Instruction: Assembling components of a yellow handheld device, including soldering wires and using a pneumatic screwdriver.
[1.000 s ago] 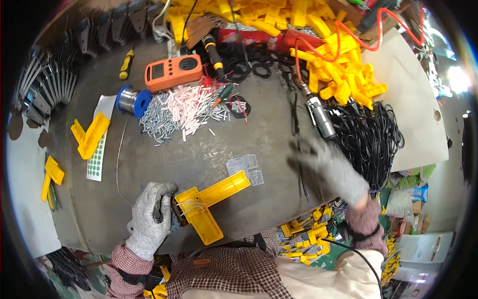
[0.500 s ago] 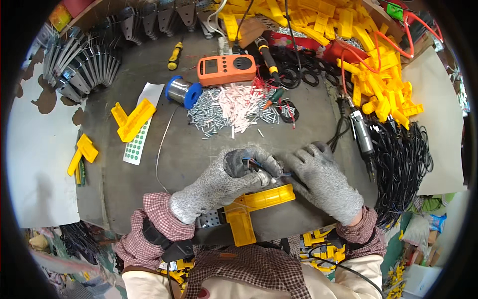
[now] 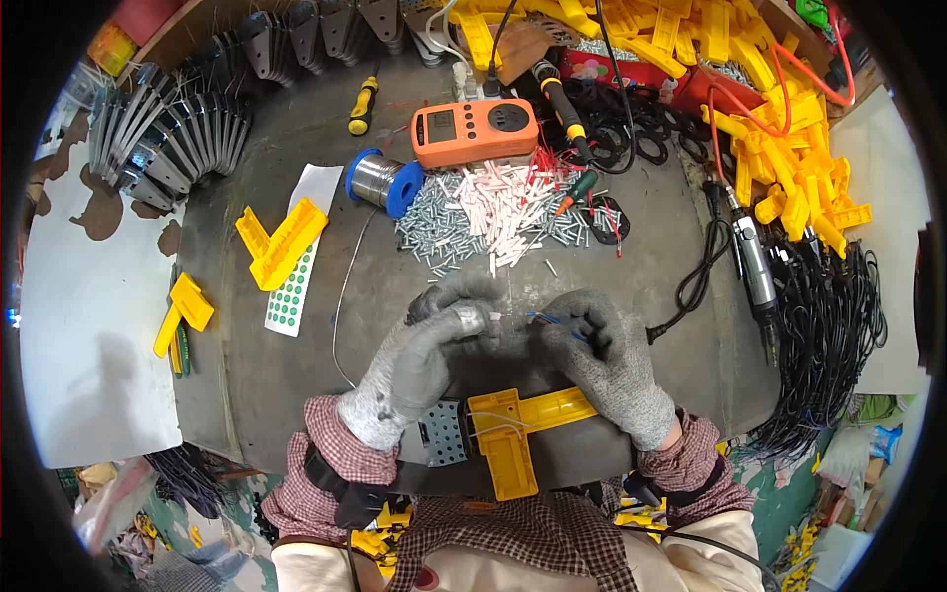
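left hand (image 3: 426,347): gloved, pinching a small silver piece (image 3: 467,319) | right hand (image 3: 600,355): gloved, pinching thin blue wire (image 3: 548,320) | both just far of yellow plastic part (image 3: 517,434) at near table edge

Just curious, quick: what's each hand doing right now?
Left hand: closed on a small silvery part.
Right hand: closed, pinching thin wires.

grey knit gloves on left hand (image 3: 419,360) & right hand (image 3: 607,360), red/white checked sleeves, black wrist straps
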`<state>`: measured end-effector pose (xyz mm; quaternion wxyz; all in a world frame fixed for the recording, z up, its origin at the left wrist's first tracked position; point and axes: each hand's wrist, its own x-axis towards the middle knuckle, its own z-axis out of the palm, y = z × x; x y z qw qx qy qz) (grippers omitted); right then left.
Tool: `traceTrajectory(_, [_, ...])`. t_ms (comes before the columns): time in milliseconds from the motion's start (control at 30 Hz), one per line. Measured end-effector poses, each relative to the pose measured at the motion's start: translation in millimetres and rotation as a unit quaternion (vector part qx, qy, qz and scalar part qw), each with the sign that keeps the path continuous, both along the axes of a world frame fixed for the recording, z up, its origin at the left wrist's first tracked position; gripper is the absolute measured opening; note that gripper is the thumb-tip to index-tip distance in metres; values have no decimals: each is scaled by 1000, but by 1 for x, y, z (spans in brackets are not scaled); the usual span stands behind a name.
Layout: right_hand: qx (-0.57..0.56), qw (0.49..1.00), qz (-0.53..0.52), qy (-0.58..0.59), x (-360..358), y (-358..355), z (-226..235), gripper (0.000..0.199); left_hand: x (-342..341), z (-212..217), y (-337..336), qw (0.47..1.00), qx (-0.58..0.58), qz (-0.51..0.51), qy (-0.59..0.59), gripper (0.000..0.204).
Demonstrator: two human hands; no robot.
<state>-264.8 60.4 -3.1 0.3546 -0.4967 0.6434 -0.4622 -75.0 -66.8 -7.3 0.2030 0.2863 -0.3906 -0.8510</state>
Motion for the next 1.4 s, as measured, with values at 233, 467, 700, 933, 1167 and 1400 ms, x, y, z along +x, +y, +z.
traceTrajectory(233, [47, 996, -40, 65, 3, 0, 8, 10, -5, 8, 11, 988, -123, -37, -84, 27])
traceTrajectory(467, [-59, 986, -13, 153, 7, -4, 2, 18, -6, 5, 16, 971, -183, -25, -151, 28])
traceTrajectory(700, [-8, 983, 38, 177, 7, -4, 12, 19, -7, 9, 28, 948, -284, 6, -144, 21])
traceTrajectory(933, [-21, 978, 53, 199, 6, -4, 8, 17, -9, 4, 27, 898, -429, 23, -94, 23])
traceTrajectory(1167, [2, 994, 19, 112, 5, -4, 6, 15, -10, 3, 25, 843, -523, 21, -125, 24])
traceTrajectory(1400, [-61, 993, -52, 86, 7, 0, -3, 19, -12, 11, 27, 969, -214, 28, -117, 23])
